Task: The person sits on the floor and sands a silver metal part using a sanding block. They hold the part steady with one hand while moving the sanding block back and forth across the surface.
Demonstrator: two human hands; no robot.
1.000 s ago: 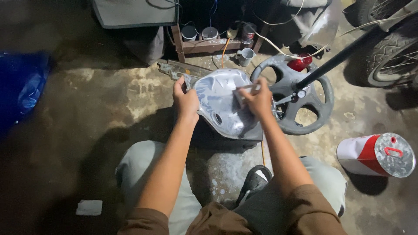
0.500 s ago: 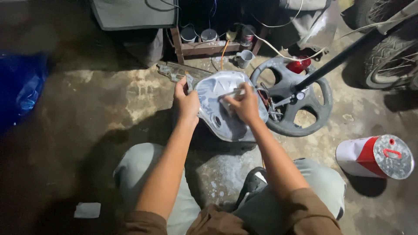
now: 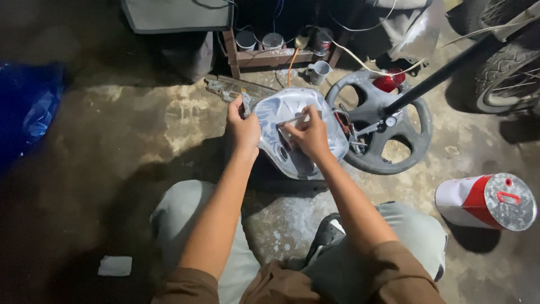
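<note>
A pale grey, glossy plastic panel [image 3: 332,138] sits tilted on the concrete floor in front of my knees. My left hand [image 3: 243,128] grips its left edge and steadies it. My right hand [image 3: 310,135] presses a small flat grey piece, like a sanding pad [image 3: 295,121], against the middle of the panel's face. A dark oval hole [image 3: 283,152] shows in the panel just below my right hand.
A grey cast wheel [image 3: 406,147] lies right of the panel, with a black rod [image 3: 444,73] across it and a red part [image 3: 388,82]. A red-and-white can [image 3: 488,200] lies far right. Small tins [image 3: 273,40] stand behind; blue plastic [image 3: 28,107] at left.
My right hand has slid from the panel's right edge leftward onto its middle. The left hand has kept its hold on the left edge.
</note>
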